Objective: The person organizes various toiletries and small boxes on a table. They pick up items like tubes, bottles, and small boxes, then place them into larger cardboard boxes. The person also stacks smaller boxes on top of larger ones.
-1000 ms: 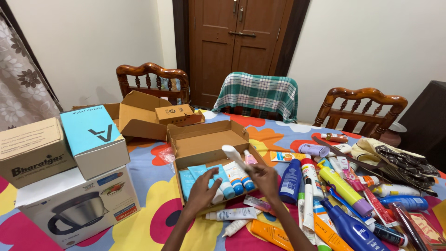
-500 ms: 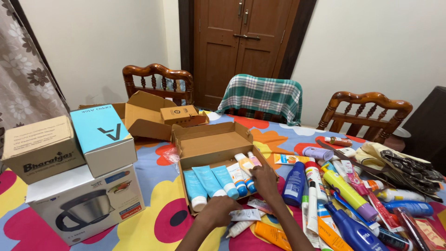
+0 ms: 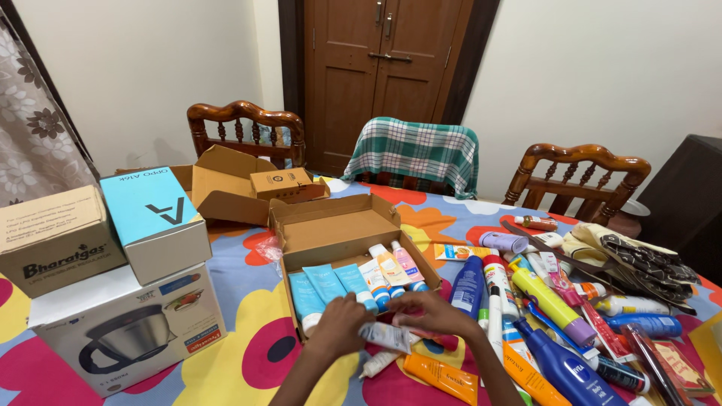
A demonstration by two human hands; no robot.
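Nearest: left hand [image 3: 340, 325] and right hand [image 3: 430, 312], met at the front edge of the open cardboard box [image 3: 340, 225]. Half a second ago the left hand lay lower, flat on the white tube [image 3: 385, 336] on the tablecloth, and the right hand reached into the box; now both have drawn together over the tube. Left fingers are curled around the tube's near end; right fingers are bent over its far end. Whether the right fingertips actually pinch it cannot be told, since the back of the hand covers them. The tube is lifted slightly, crossing just in front of the box edge.

Just below the fingers: a second white tube [image 3: 378, 362] and an orange tube [image 3: 441, 377], both flat on the floral tablecloth [image 3: 248, 353].

Just beyond the fingers, inside the box: three light-blue tubes [image 3: 323, 284] and several white ones in a row, their lower caps hidden by the hands.

Right of the right fingers: a heap of bottles and tubes [image 3: 541, 316], cut off at the lower edge.

Left of the left fingers, well apart: an appliance carton [image 3: 124, 331] with stacked boxes.

Farthest: three wooden chairs, one under a checked cloth [image 3: 415, 154].
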